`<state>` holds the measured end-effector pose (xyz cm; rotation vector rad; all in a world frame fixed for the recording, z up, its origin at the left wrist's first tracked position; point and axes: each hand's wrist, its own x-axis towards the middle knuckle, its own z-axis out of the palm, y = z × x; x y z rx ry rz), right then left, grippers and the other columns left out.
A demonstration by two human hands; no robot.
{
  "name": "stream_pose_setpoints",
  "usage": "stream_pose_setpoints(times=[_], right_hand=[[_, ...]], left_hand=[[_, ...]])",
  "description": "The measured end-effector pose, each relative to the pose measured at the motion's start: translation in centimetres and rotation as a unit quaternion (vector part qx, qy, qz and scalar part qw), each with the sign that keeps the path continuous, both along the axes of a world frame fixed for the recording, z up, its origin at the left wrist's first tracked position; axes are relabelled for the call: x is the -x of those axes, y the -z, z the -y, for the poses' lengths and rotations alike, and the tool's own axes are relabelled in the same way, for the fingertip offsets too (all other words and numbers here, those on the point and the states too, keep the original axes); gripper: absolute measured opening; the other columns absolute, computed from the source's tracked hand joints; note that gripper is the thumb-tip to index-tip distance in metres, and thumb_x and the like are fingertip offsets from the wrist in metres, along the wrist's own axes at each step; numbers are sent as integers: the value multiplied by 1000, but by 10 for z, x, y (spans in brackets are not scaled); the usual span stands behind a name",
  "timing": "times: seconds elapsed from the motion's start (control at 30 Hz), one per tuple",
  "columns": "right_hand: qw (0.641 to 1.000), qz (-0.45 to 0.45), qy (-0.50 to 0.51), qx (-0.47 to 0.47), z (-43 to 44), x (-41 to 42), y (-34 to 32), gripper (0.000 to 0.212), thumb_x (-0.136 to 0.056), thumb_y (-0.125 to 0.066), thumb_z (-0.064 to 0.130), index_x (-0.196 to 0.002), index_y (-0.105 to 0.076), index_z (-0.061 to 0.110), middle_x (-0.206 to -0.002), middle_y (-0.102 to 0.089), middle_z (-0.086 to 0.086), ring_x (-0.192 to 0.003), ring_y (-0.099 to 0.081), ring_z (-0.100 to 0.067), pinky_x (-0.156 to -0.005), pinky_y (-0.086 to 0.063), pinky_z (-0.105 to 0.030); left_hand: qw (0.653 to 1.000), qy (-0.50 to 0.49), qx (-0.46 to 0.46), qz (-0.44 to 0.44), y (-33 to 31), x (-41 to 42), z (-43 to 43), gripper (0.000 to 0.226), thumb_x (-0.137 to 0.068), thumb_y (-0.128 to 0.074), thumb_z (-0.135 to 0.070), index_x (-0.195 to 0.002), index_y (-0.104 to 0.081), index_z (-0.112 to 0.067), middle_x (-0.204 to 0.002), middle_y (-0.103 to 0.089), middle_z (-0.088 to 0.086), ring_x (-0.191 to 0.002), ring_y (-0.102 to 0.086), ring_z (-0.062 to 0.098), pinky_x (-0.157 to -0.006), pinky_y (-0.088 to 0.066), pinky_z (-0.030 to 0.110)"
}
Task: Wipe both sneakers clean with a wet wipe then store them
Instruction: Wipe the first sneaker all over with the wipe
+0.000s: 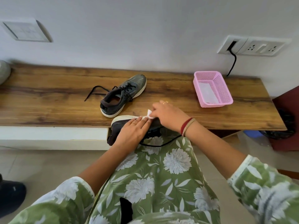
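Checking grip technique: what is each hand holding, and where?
Right hand pinches the wet wipe at one end; left hand lies flat on the near sneaker, gripping nothing.

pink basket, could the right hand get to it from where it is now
Probably yes. The pink basket sits on the bench to the right of the right hand, with only bare wood between them. The hand is pinching the wet wipe, though, so it is not free.

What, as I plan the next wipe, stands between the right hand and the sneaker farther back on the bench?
Nothing visible does. The right hand, pinching the wipe on the near sneaker, has only bare bench between it and the far sneaker; the pink basket sits aside.
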<state>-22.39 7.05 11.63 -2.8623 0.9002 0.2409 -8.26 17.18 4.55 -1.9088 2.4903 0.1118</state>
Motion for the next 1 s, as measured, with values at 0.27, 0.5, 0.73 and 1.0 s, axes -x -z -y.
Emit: stream_pose_setpoints(times=[0.27, 0.5, 0.73, 1.0], right_hand=[[996, -15, 84, 15, 9, 77, 4, 37, -91, -48, 5, -124, -58, 19, -116, -52, -1, -103, -44, -18, -82, -39, -26], [995, 52, 83, -19, 12, 22, 3, 41, -92, -43, 2, -124, -58, 22, -113, -52, -1, -103, -45, -18, -81, -37, -25], [996, 29, 87, -17, 11, 60, 15, 41, -92, -43, 2, -125, -57, 22, -115, -52, -2, -104, -45, -19, -84, -41, -26], [979, 127, 157, -8, 23, 50, 10, 38, -90, -45, -1, -119, -63, 17, -115, -56, -3, -106, -47, -21, -90, -41, -33]], left_hand=[[999, 3, -26, 22, -10, 7, 18, 63, -96, -40, -11, -150, -9, -8, -153, -27, 11, -138, -31, 24, -112, -21, 30], [996, -4, 20, 85, -3, 10, 11, 74, -63, -77, -10, -131, -49, 0, -94, -56, 14, -78, -58, 29, -63, -49, 38], [997, -22, 15, 76, -1, 9, 19, 71, -67, -76, -9, -132, -48, -5, -96, -56, 10, -82, -58, 26, -70, -50, 35], [998, -28, 13, 55, 2, 6, 18, 67, -68, -76, -6, -130, -50, -4, -95, -57, 12, -80, -58, 28, -67, -51, 37]])
